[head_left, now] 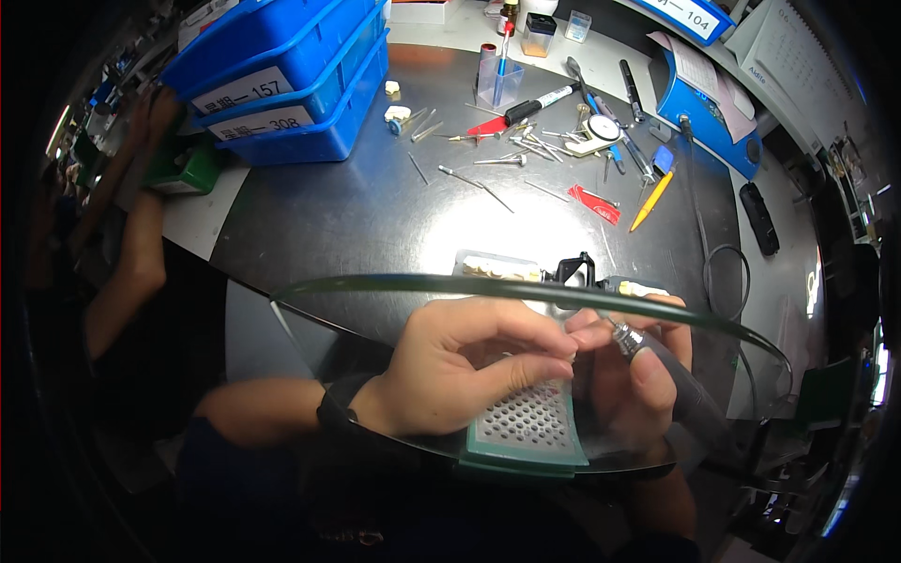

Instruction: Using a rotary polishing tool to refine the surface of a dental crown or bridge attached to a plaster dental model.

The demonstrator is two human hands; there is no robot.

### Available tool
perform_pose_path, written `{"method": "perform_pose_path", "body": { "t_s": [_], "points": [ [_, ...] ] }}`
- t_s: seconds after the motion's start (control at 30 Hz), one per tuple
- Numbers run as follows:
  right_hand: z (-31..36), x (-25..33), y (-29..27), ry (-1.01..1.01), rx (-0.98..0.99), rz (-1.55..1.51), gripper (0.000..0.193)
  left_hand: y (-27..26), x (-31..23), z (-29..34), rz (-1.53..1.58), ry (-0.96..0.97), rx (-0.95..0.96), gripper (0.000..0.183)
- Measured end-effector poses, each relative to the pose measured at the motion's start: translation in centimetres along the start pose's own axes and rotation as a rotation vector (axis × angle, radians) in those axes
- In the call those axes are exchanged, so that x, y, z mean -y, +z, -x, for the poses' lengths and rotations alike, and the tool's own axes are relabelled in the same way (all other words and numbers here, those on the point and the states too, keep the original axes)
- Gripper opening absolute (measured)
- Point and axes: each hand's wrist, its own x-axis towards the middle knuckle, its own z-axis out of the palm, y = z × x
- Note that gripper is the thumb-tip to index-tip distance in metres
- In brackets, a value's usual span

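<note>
My left hand (455, 361) comes in from the left with thumb and forefinger pinched together. At their tips is a tiny pale piece, mostly hidden, too small to name. My right hand (648, 375) is closed around a slim rotary handpiece (690, 385), its metal nose (627, 338) close to the left fingertips. Under the hands lies a perforated plate (521, 422) with a green border. Just beyond them, a black hinged articulator (574, 272) sits between tooth-model casts (502, 268). A clear shield's curved edge (450, 284) crosses in front of my hands.
Stacked blue bins (282, 94) stand at the back left. Several burs (535, 145), a black marker (540, 105), a round dial gauge (603, 129) and a yellow pencil-like tool (652, 202) lie across the bench. A cable (702, 211) runs down the right. Another person's arm (136, 253) is at left.
</note>
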Motion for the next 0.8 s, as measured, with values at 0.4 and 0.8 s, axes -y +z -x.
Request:
{"method": "perform_pose_path", "body": {
  "t_s": [0.4,0.8],
  "points": [
    [0.7,0.7,0.8,0.060,0.000,-0.053,0.027,0.4,0.7,0.2,-0.058,-0.004,-0.167,0.019],
    [0.6,0.4,-0.4,0.019,0.097,0.004,0.032,0.9,0.4,0.5,0.026,-0.013,-0.172,0.024]
  ]
}}
